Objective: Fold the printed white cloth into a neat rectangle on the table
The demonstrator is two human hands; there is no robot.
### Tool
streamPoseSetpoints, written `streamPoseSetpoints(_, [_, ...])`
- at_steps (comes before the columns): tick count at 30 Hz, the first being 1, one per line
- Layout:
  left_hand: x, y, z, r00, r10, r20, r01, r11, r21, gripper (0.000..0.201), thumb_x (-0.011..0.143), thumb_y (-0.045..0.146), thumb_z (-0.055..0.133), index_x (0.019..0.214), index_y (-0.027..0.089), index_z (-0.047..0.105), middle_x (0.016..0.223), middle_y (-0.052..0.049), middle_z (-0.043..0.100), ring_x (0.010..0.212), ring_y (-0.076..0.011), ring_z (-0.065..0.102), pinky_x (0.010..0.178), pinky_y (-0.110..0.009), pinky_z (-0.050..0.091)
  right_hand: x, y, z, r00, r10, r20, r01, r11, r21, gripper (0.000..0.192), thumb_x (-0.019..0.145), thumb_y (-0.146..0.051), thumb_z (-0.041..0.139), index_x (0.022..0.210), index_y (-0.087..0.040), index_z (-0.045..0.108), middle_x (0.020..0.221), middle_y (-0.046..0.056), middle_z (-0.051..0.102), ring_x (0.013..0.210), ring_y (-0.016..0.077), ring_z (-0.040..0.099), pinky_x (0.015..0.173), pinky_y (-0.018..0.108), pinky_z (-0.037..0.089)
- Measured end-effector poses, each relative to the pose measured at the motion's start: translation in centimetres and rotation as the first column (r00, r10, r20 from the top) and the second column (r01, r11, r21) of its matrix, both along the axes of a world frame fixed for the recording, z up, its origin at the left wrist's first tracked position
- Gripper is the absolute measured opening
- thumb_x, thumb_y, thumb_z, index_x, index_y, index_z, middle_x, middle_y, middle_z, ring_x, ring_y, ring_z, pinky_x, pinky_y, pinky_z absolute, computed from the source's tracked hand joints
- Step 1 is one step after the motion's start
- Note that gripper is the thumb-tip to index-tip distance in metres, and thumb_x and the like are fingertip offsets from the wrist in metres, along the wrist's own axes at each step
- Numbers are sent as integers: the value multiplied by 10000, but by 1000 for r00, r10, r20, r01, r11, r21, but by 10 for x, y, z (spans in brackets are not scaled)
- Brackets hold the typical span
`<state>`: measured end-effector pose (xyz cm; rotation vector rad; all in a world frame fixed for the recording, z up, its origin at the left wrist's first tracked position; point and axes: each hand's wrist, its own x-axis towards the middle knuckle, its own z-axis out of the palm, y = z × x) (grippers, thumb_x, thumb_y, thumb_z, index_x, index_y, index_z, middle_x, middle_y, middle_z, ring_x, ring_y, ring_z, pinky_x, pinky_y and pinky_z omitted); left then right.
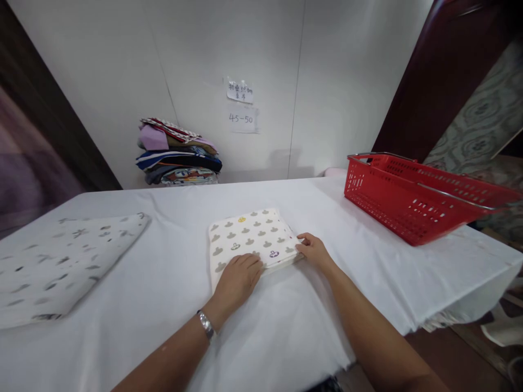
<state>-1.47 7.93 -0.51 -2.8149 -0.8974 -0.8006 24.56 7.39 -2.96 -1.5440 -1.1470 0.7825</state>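
White cloth covers the table (286,326) in front of you, pale wall panels stand behind it, and two paper notes (241,103) are taped to the wall above a stack of folded clothes (180,155) at the far edge. Your folded cloth (251,239), cream with small grey shapes, lies near the middle of the table, a little toward you. Your left hand (239,277) rests flat on its near left corner, fingers together and spread over the fabric, gripping nothing. Your right hand (312,250) touches the right edge, fingers curled against the folded layers; whether they pinch the layers or only press on them cannot be told from here. To smooth and square this piece well, I would keep the left palm down as an anchor so the layers do not slide, and run the right fingers along the edge with light, even pressure, pushing stray layers flush instead of dragging the whole bundle. Watch the near edge under your left hand, where the layers look slightly uneven. A second patterned cloth (61,261) lies flat well apart on your left, and a red basket (417,201) sits well apart at the right corner, so you have room to work
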Motion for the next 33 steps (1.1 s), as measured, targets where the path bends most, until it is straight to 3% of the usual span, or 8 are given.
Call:
streamPoseSetpoints(8, [-1,-2,4,999,-21,-36,20,1000,-21,220,893,314,465,1030,202,597,1072,-59,639,989,-223,572,829,-399,461,-3,-7,2,1000,13,10,-13,1000,14,304,637,-338,613,898,-184,628,580,-54,494,512,104,461,492,224,346])
streamPoseSetpoints(14, [1,-1,0,999,-1,-51,0,1000,-20,223,922,297,415,1007,206,599,1061,-55,638,978,-207,570,823,-383,456,-7,-3,3,999,0,-42,7,988,156,329,679,-350,581,963,-188,616,696,-23,556,597,115,487,549,232,384])
streamPoseSetpoints(18, [2,-1,0,997,1,-74,-3,1000,-22,216,923,290,417,1009,202,594,1064,-51,633,991,-206,564,830,-382,454,-2,-2,-5,998,4,62,-6,999,32,318,653,-326,593,941,-194,626,617,-48,516,566,114,477,539,231,374])
streamPoseSetpoints(24, [-2,-3,0,998,-20,-61,18,999,-29,213,897,290,464,1052,203,581,1096,-61,625,1007,-214,563,857,-400,451,4,-5,-7,974,31,226,-33,999,7,296,693,-305,546,959,-209,633,631,-41,534,579,127,502,563,246,393])
streamPoseSetpoints(27, [-6,-5,-2,999,-25,-47,24,1000,-20,256,892,275,464,1122,211,554,1147,-63,608,1053,-216,550,889,-407,440,2,-10,1,907,7,420,-32,998,51,322,731,-299,516,1015,-200,631,756,13,608,664,168,555,638,301,446])
streamPoseSetpoints(29, [-8,-6,-3,999,-14,-40,14,1000,-11,274,895,255,451,1151,212,539,1175,-63,599,1084,-216,540,910,-413,430,-4,-14,8,820,-44,571,-67,983,172,352,770,-282,486,1087,-195,612,974,76,631,860,218,576,765,360,459])
streamPoseSetpoints(31, [-8,-7,-3,999,-10,-40,10,1000,-8,272,897,236,444,1150,206,539,1177,-69,601,1099,-214,537,917,-413,427,-13,-19,15,733,-60,678,-179,944,277,377,818,-276,456,1167,-200,575,1187,109,574,1088,251,510,912,408,408])
streamPoseSetpoints(33, [-6,-8,-2,999,-10,-43,9,1000,-12,253,895,228,447,1123,197,552,1163,-75,611,1090,-211,546,911,-407,434,-23,-22,18,648,38,760,-338,909,243,394,861,-298,429,1233,-222,532,1290,97,522,1217,249,429,1004,436,333])
